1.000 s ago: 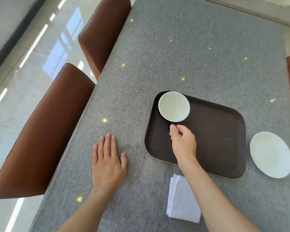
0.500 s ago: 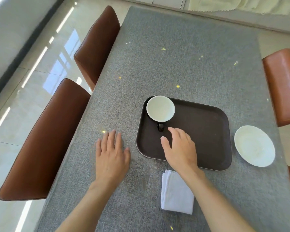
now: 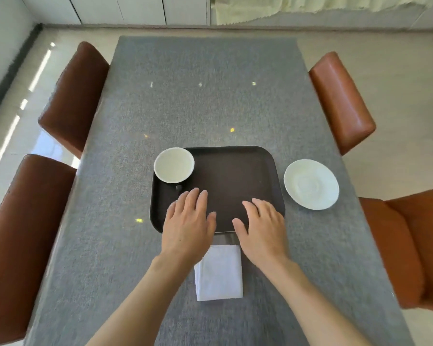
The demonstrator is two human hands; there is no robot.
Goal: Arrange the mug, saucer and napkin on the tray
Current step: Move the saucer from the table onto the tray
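A dark brown tray (image 3: 238, 171) lies in the middle of the grey table. The mug (image 3: 174, 165), white inside with a dark handle, stands in the tray's far left corner. The white saucer (image 3: 311, 184) rests on the table just right of the tray. A folded white napkin (image 3: 219, 273) lies on the table in front of the tray, between my forearms. My left hand (image 3: 188, 226) hovers open over the tray's near left part, just below the mug's handle. My right hand (image 3: 263, 227) is open over the tray's near right edge. Neither hand holds anything.
The grey cloth-covered table (image 3: 205, 96) stretches away from me. Two brown chairs (image 3: 70, 101) stand along its left side and two orange-brown chairs (image 3: 340, 101) along its right. Beyond the table are a pale floor and white cabinets.
My right hand has let go of the mug's handle and drawn back to the tray's near edge. My left hand moved from the table onto the tray. The view swung to face the table squarely.
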